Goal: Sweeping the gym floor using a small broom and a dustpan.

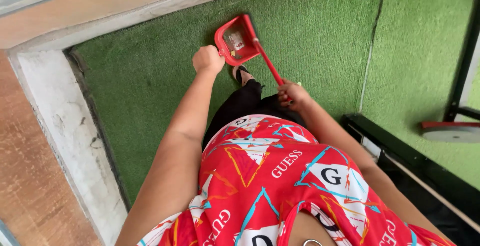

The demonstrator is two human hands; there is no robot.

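My left hand [208, 59] is closed on the handle of a red dustpan [234, 40], which is held low over the green artificial turf [150, 76]. Bits of debris lie inside the pan. My right hand [294, 95] grips the red handle of a brush [267, 61]. The brush's dark head sits at the far edge of the dustpan. Below the pan my sandalled foot [242, 74] and a black trouser leg show. My red patterned top fills the lower middle of the view.
A pale stone kerb [65, 131] borders the turf on the left, with brown tiled floor beyond it. A low wall ledge [125, 1] runs along the top. A black metal frame [400, 151] and a red-edged disc [450, 131] stand at the right.
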